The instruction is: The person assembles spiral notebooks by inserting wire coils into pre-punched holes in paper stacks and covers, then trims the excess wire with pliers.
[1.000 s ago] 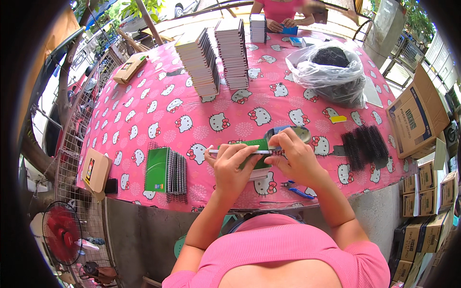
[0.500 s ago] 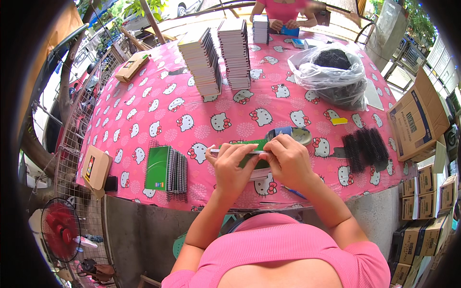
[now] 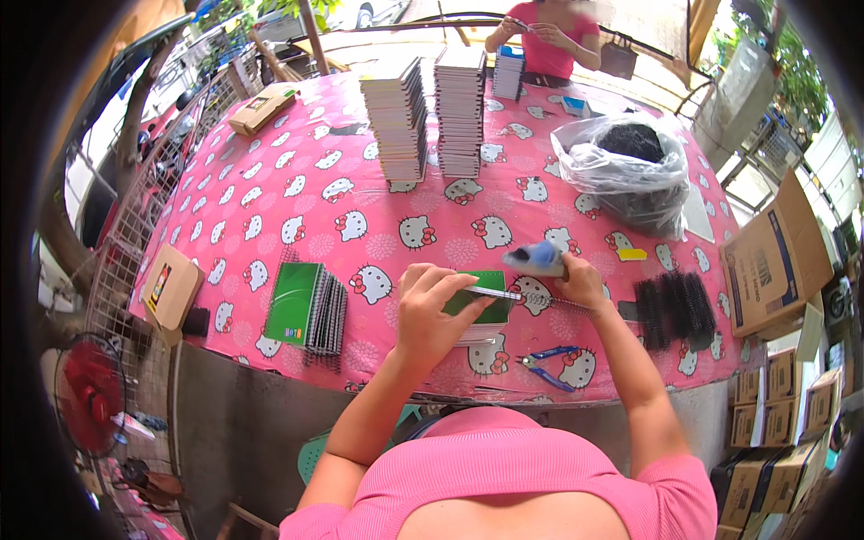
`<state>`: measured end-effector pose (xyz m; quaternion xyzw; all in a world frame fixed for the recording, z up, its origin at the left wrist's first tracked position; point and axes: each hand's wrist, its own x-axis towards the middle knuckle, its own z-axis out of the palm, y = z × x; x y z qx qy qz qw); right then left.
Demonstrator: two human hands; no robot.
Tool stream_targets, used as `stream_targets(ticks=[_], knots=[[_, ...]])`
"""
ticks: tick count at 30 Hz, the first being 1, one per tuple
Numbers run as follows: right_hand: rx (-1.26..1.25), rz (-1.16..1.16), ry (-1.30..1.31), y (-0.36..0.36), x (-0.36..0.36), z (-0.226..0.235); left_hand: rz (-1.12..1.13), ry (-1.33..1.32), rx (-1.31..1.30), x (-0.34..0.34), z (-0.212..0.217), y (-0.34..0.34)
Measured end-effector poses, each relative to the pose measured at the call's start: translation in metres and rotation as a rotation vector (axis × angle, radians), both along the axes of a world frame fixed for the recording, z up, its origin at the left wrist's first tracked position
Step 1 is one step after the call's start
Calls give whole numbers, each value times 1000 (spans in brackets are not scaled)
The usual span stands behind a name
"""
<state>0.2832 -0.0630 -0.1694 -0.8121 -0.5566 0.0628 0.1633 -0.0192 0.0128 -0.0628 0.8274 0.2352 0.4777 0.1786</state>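
My left hand (image 3: 430, 310) is closed on the edge of a notebook (image 3: 490, 292), tilted above a small stack of green-covered notebooks (image 3: 486, 314). From the notebook's right edge a thin dark spiral coil (image 3: 560, 302) runs toward my right hand (image 3: 583, 283). That hand is closed at the right end of a blue-grey rounded object (image 3: 537, 259), smeared by motion; its kind is unclear. Below my right hand lie blue-handled cutting pliers (image 3: 551, 367), their handles spread. A row of green spiral notebooks (image 3: 297, 301) stands to my left.
Two tall notebook stacks (image 3: 461, 117) rise at the table's far middle. At right are a clear bag of black coils (image 3: 634, 175), loose black coils (image 3: 675, 310), a yellow tag (image 3: 632, 255) and a cardboard box (image 3: 774, 256). Across the table, a person in pink (image 3: 558, 45) handles something small.
My right hand has moved right, away from my left hand and onto the blue-grey object, which has shifted. The pliers and dark coil now show. The person opposite has raised both hands.
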Motion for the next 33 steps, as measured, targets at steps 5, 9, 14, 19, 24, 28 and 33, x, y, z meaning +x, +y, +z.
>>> stream_targets(ticks=[5, 9, 14, 19, 24, 28, 33], knots=[[577, 265, 1218, 0, 3, 53, -44, -29, -84, 16, -1, -2], [214, 297, 439, 14, -35, 115, -12, 9, -133, 5, 4, 0], [311, 413, 1159, 10, -50, 125, -28, 2, -145, 8, 10, 2], [293, 567, 813, 32, -44, 117, 58, -102, -163, -6, 0, 6], [345, 593, 565, 62, -69, 124, -170, -559, -837, -23, -25, 12], [207, 474, 476, 62, -85, 116, -166, -547, -911, -33, -33, 15], [48, -53, -153, 40, -55, 63, -296, -525, -953, -40, -30, 23]])
